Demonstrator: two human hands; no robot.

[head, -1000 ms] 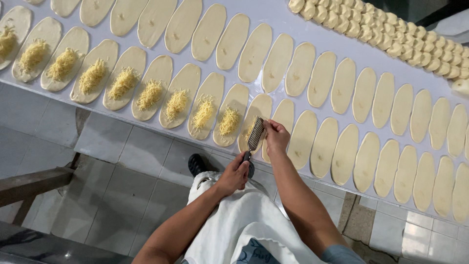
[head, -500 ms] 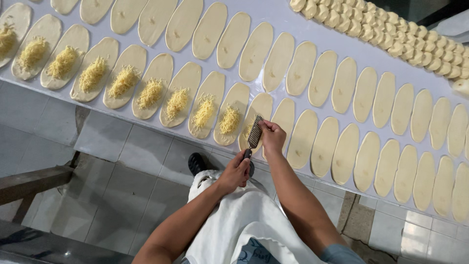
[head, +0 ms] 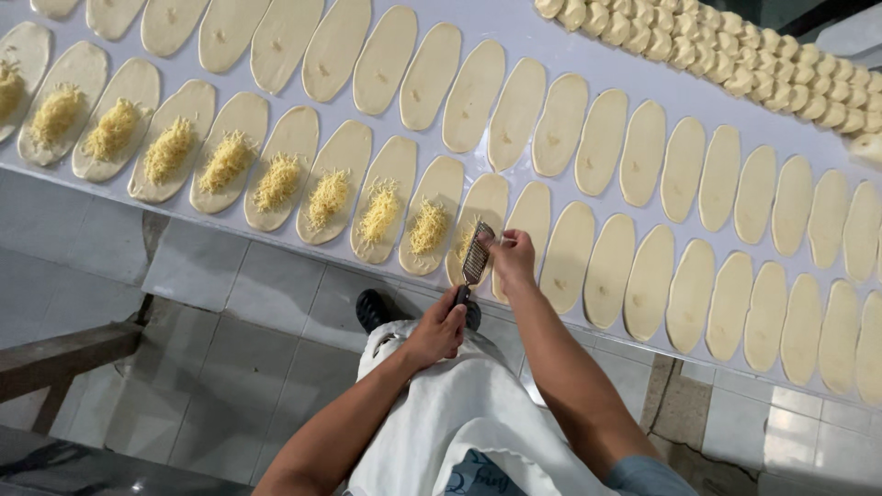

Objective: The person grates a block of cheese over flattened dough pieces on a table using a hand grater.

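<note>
My left hand (head: 439, 331) grips the dark handle of a small metal grater (head: 476, 255), held tilted over an oval dough piece (head: 478, 216) in the near row. My right hand (head: 512, 256) presses a piece of cheese against the grater's face; the cheese is mostly hidden by my fingers. A few yellow shreds lie on that dough oval. To its left, several ovals carry piles of grated cheese (head: 428, 228). To its right, the dough ovals (head: 567, 255) are bare.
The white table (head: 551, 55) holds two long rows of flat dough ovals and, at the far right, rows of small dough lumps (head: 735, 55). Below the table edge are a tiled floor (head: 230, 367), my white apron (head: 450, 432) and a dark shoe (head: 372, 308).
My hands and the grater stay over the same dough oval. The right hand has slid slightly along the grater, and a few more shreds lie on the dough.
</note>
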